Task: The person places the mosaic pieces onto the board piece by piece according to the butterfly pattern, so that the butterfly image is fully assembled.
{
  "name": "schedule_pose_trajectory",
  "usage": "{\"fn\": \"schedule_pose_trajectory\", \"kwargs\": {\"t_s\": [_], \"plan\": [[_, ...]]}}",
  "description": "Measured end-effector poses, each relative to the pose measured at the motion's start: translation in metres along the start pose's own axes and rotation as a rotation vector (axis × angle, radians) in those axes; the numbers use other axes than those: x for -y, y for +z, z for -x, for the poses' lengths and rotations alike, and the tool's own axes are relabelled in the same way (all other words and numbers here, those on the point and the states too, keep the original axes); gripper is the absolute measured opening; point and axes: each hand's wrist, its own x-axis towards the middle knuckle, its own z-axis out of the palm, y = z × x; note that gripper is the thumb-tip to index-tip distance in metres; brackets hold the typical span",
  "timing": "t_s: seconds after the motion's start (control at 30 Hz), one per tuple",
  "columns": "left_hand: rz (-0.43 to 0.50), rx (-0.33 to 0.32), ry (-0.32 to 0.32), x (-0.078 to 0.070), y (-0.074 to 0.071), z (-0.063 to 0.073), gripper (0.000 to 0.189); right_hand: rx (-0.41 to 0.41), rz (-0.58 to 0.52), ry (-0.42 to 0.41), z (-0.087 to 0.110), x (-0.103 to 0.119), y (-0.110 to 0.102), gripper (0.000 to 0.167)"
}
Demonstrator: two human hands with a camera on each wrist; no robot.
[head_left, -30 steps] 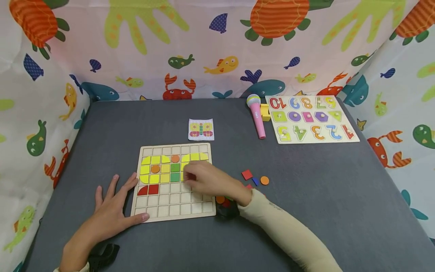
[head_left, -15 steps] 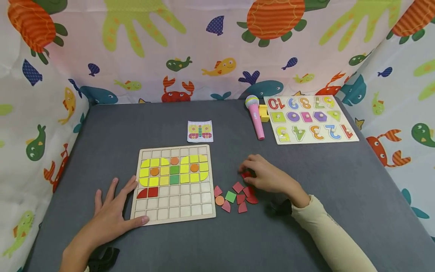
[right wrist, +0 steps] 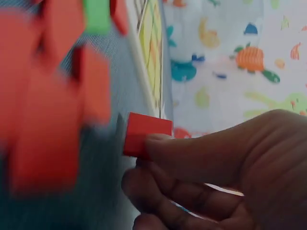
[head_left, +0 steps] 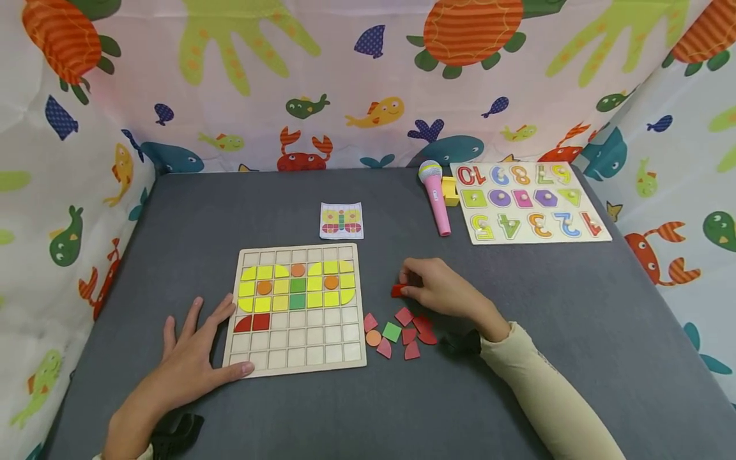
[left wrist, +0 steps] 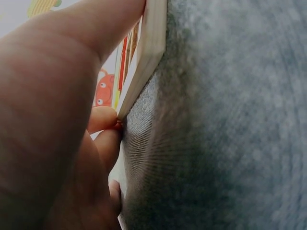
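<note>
A wooden grid board (head_left: 287, 351) lies on the grey table, with yellow, orange and green tiles across its upper rows and two red tiles (head_left: 253, 322) at the left of a lower row. My left hand (head_left: 186, 361) rests spread at the board's left edge, its thumb on the front corner and fingertips at the side. To the right of the board, my right hand (head_left: 445, 291) pinches a red square tile (right wrist: 144, 132) between thumb and fingers, close over the table. Just below that hand lie loose red tiles (head_left: 411, 351), one green square (head_left: 391, 331) and an orange disc (head_left: 374, 338).
A small card with a butterfly pattern (head_left: 342, 221) lies behind the board. Farther right are a pink toy microphone (head_left: 435, 198), a yellow block (head_left: 450, 191) and a number puzzle board (head_left: 529, 203). A curtain printed with sea animals (head_left: 345, 83) surrounds the table.
My right hand has left the board, where an orange disc now sits among the yellow tiles. It has picked up a red square from the loose tiles and moved slightly left. My left hand stays put.
</note>
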Motion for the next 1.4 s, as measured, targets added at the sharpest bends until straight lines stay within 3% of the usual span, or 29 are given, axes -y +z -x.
{"fn": "schedule_pose_trajectory", "kwargs": {"t_s": [0.33,0.63,0.9,1.4], "plan": [[-0.008,0.002,0.0,0.001,0.001,-0.002,0.123,0.008,-0.107,-0.123,-0.064,0.062,0.053,0.009],[-0.014,-0.007,0.02,0.001,-0.001,-0.003,0.121,0.082,-0.048,-0.188,-0.102,0.107,0.095,0.014],[-0.013,-0.001,0.014,-0.002,-0.002,-0.004,0.121,0.136,0.092,-0.159,-0.109,0.118,0.116,0.019],[-0.005,-0.003,-0.001,-0.001,-0.002,-0.002,0.122,0.141,0.208,-0.197,-0.107,0.123,0.119,0.016]]}}
